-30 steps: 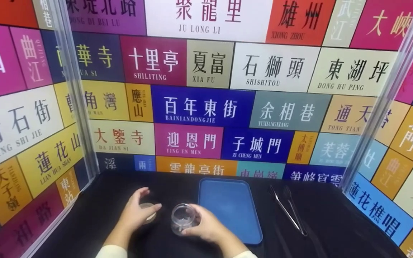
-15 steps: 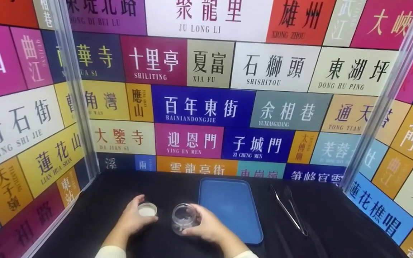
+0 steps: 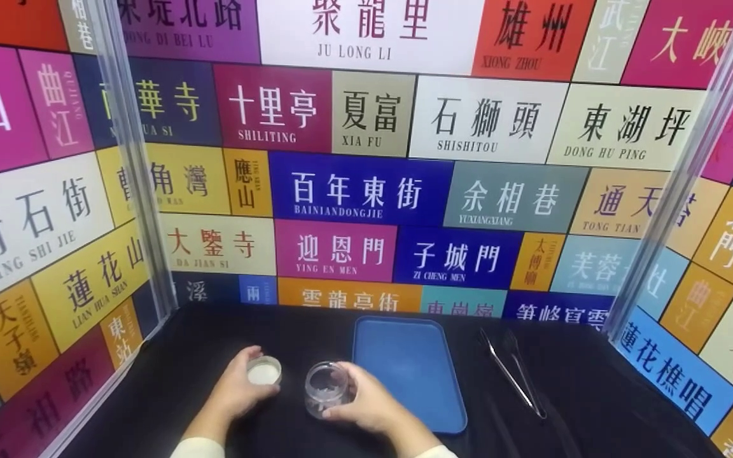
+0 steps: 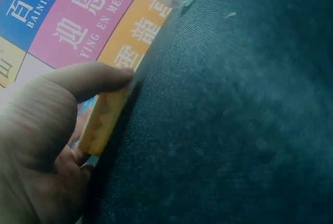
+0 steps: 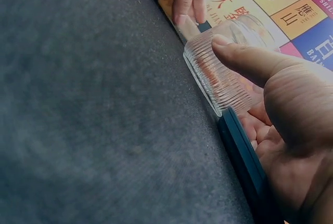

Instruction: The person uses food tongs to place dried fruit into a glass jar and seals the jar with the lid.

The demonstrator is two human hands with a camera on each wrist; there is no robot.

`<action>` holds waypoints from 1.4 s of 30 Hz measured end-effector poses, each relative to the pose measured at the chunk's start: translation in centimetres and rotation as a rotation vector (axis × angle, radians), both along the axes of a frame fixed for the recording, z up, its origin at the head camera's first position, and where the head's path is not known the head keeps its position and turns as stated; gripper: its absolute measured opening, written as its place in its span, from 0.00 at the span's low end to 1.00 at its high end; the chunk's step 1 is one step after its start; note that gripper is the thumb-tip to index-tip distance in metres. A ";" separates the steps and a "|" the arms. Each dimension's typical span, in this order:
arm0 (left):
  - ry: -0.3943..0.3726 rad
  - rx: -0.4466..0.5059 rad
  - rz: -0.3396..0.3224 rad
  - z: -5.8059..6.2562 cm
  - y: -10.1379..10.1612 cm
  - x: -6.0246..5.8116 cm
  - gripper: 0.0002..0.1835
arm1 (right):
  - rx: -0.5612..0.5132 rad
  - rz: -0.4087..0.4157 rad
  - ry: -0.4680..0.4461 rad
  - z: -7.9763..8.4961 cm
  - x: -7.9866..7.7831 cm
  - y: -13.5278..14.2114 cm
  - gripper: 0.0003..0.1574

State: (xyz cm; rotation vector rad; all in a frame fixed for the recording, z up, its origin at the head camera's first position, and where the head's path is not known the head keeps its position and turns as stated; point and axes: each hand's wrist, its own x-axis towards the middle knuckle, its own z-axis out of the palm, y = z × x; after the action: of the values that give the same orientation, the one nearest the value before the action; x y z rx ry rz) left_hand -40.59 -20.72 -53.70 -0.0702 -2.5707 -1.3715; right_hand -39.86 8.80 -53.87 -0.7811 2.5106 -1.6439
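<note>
My left hand (image 3: 238, 385) holds a round jar lid (image 3: 265, 371) by its rim, thumb on the near side and fingers on the far side. Its pale inner face points up in the head view. In the left wrist view the edge of the lid (image 4: 103, 122) looks yellow with a zigzag pattern, at the level of the black cloth. Right of it, my right hand (image 3: 369, 397) grips an upright glass jar (image 3: 324, 401) with no lid on it. Vertical ribs mark the jar (image 5: 221, 70) in the right wrist view. Small, unclear bits show inside it.
A blue tray (image 3: 408, 375) lies just right of the jar, partly behind my right hand. Metal tongs (image 3: 519, 375) lie farther right on the black cloth (image 3: 315, 331). Clear posts and walls with colourful signs (image 3: 360, 187) enclose the back and sides.
My left hand has drawn back slightly, its fingers closing around the lid; the lid now shows its face more fully. The right hand and jar have stayed put.
</note>
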 end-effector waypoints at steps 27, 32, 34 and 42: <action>0.132 0.251 -0.183 2.7 3.8 0.3 0.51 | -0.183 -0.263 0.104 1.7 0.4 -0.4 0.58; 0.121 0.344 -0.220 3.3 4.1 0.6 0.51 | -0.175 -0.269 0.120 1.7 0.4 -0.4 0.58; 0.120 0.390 -0.233 3.4 4.1 0.6 0.51 | -0.168 -0.272 0.122 1.6 0.4 -0.4 0.58; 0.127 0.527 -0.280 3.8 5.0 0.7 0.47 | -0.200 -0.245 0.092 1.6 0.4 -0.3 0.59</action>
State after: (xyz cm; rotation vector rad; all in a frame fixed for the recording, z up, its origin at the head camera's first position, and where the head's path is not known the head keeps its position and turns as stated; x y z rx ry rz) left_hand -39.84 -15.70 -49.87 -0.4222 -2.0764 -2.0265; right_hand -39.51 8.52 -52.25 -0.5943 2.6238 -2.0055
